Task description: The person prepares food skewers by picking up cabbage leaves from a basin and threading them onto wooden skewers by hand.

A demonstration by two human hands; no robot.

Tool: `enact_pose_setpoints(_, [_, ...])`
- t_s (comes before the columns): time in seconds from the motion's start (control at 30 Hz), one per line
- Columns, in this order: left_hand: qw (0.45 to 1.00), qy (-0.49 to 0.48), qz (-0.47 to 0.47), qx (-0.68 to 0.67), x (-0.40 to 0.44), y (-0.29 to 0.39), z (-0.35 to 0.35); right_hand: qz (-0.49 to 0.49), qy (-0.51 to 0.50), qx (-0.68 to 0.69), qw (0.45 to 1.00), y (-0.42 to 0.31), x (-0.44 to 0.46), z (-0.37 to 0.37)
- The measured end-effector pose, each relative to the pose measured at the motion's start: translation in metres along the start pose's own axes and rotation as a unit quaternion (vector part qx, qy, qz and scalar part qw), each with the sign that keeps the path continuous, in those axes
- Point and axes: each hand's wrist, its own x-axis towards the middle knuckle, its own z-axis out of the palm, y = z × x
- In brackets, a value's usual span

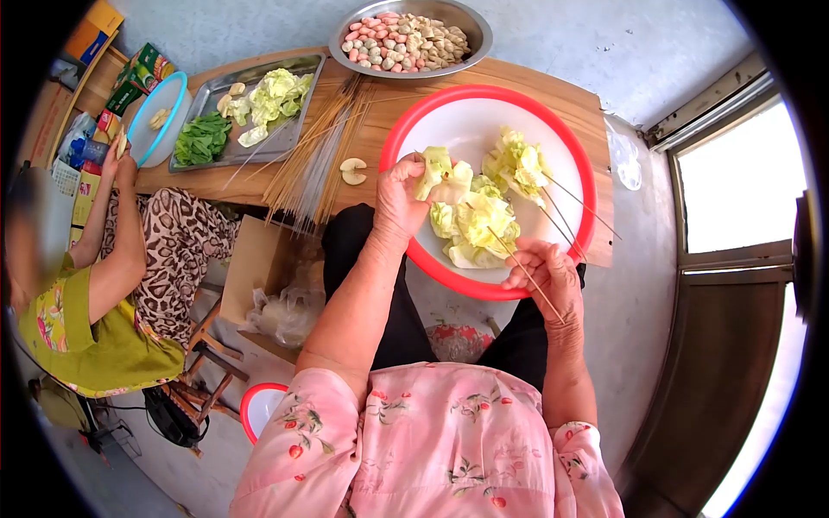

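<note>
My left hand (400, 197) pinches a pale green lettuce leaf (445, 179) over the left part of a white basin with a red rim (586, 164). Between the fingers of my right hand (551, 278) is a thin bamboo skewer (537, 287), slanting up and left with its tip over the lettuce pile (477, 226). Whether that tip pierces any leaf, I cannot tell. Farther back in the basin lies a bunch of lettuce on skewers (516, 164), whose sticks reach across the right rim.
Loose skewers (324, 147) lie left of the basin, beside a metal tray (300, 65) of greens. A steel bowl (485, 43) of quail eggs and other pieces stands behind. Another person (95, 302) sits at left, hands near a blue-rimmed basin (178, 82).
</note>
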Motion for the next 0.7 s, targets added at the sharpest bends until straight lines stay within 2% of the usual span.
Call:
enact_pose_setpoints(0.03, [1.0, 0.0, 0.0, 0.001, 0.0, 0.0, 0.0, -0.001, 0.0, 0.001, 1.0, 0.0, -0.003, 0.003])
enact_pose_setpoints(0.1, [1.0, -0.007, 0.011, 0.007, 0.001, -0.001, -0.001, 0.088, -0.045, -0.104, 0.99, -0.003, -0.009, 0.014])
enact_pose_setpoints(0.13, [1.0, -0.007, 0.01, 0.008, 0.001, -0.002, -0.002, 0.15, -0.035, -0.135, 0.979, -0.008, -0.012, 0.022])
enact_pose_setpoints(0.23, [1.0, -0.014, 0.023, 0.014, 0.002, -0.002, -0.001, 0.151, -0.002, -0.166, 0.975, -0.002, -0.016, 0.035])
enact_pose_setpoints(0.3, [0.999, -0.008, 0.025, 0.042, -0.002, -0.002, 0.012, 0.134, 0.041, -0.216, 0.966, 0.001, -0.015, 0.052])
enact_pose_setpoints(0.33, [0.999, -0.011, 0.022, 0.042, -0.003, -0.004, 0.013, 0.071, 0.066, -0.304, 0.948, 0.005, -0.013, 0.055])
enact_pose_setpoints(0.37, [0.992, 0.064, 0.026, 0.104, -0.003, -0.008, 0.012, 0.007, 0.091, -0.388, 0.917, 0.008, -0.011, 0.059])
enact_pose_setpoints(0.4, [0.976, 0.138, 0.03, 0.165, -0.004, -0.011, 0.012, -0.015, 0.109, -0.425, 0.898, 0.009, -0.008, 0.062])
enact_pose_setpoints(0.43, [0.977, 0.134, 0.029, 0.166, -0.005, -0.013, 0.01, -0.017, 0.112, -0.425, 0.898, 0.014, -0.005, 0.059])
enact_pose_setpoints(0.5, [0.956, 0.126, 0.058, 0.257, -0.009, -0.015, 0.005, -0.103, 0.126, -0.481, 0.861, 0.023, 0.002, 0.055])
enact_pose_setpoints(0.57, [0.961, 0.102, 0.049, 0.254, -0.013, -0.013, 0.0, -0.092, 0.135, -0.484, 0.86, 0.025, 0.006, 0.055])
enact_pose_setpoints(0.63, [0.974, 0.027, -0.026, 0.223, -0.017, -0.012, 0.0, -0.121, 0.154, -0.512, 0.837, 0.03, 0.011, 0.053])
enact_pose_setpoints(0.7, [0.973, -0.001, -0.025, 0.23, -0.022, -0.017, 0.008, -0.146, 0.162, -0.538, 0.814, 0.032, 0.014, 0.053])
